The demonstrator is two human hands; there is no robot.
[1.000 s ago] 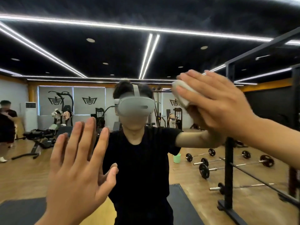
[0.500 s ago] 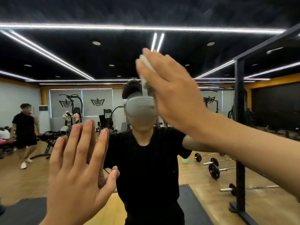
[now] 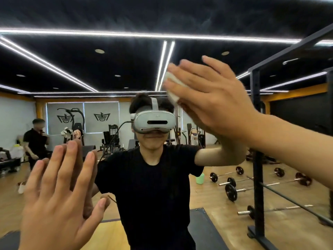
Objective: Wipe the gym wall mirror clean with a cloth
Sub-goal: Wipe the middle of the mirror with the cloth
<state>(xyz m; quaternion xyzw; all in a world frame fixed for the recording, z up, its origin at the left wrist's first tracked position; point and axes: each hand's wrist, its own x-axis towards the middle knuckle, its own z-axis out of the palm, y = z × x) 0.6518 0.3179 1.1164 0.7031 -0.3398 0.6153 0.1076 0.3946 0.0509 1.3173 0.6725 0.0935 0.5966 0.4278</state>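
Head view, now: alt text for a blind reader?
A person's right hand presses a white cloth against the gym wall mirror, upper right. Their left hand lies flat on the glass, lower left. The reflection shows them wearing a white headset.

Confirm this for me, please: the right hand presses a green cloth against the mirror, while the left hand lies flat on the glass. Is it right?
Not quite. The cloth is white, not green. The head view shows the right hand pressing it against the mirror, while the left hand lies flat on the glass.
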